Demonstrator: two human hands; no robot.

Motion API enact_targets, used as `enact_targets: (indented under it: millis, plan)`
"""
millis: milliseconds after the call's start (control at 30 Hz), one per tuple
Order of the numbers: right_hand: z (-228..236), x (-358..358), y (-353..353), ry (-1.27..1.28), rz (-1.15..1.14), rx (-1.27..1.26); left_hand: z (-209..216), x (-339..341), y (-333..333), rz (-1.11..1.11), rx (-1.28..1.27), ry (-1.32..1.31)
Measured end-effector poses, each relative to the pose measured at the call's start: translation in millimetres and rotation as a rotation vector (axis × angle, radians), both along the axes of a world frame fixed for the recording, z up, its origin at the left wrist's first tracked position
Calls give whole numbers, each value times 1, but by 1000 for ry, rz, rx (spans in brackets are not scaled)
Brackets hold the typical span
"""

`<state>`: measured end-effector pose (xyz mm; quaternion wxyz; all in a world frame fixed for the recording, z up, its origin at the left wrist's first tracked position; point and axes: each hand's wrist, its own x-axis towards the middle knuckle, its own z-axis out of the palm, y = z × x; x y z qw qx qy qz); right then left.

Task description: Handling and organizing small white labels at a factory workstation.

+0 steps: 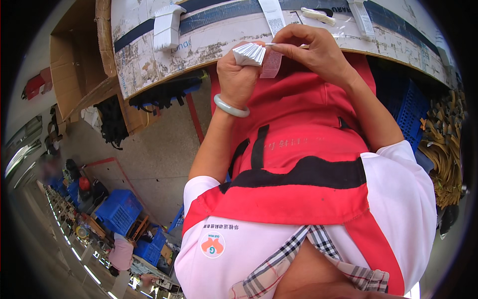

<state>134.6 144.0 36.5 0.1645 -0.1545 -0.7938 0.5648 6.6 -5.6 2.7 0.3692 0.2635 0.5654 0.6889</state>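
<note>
My left hand (235, 83), below a pale bangle, is closed around a fanned stack of white folded labels (248, 55) at the table's near edge. Thumb and fingers of my right hand (321, 56) pinch together just to the right of the stack, at the end of a thin white label edge. A translucent whitish strip (271, 66) hangs down between the two hands. Beyond them on the table lie a second stack of white labels (168, 29), two printed white label strips (272, 16) (361, 19) and a small off-white bundle (318, 16).
The worn, cardboard-covered table (209, 42) spans the top. An open carton (74, 65) stands at its left, with black straps (112, 119) hanging nearby. Blue crates (119, 210) and people stand at lower left. At right are a blue crate (412, 109) and tan strips (443, 149).
</note>
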Motion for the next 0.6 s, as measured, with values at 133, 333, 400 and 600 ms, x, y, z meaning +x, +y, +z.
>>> enact_targets:
  millis: [133,333,400,600]
  plan:
    - [9,2,8,-198,157,-457,6,-4,1,-107,-79,-203]
    - [5,-5,-4,-133,93,-463,1,-2,3,-324,-116,-543]
    - [-1,-6,-6,-132,43,-334,-6,3,0,-284,-27,-604]
    - [-31,-29,36,-22,-166,403,-8,-4,1,-392,-105,-558]
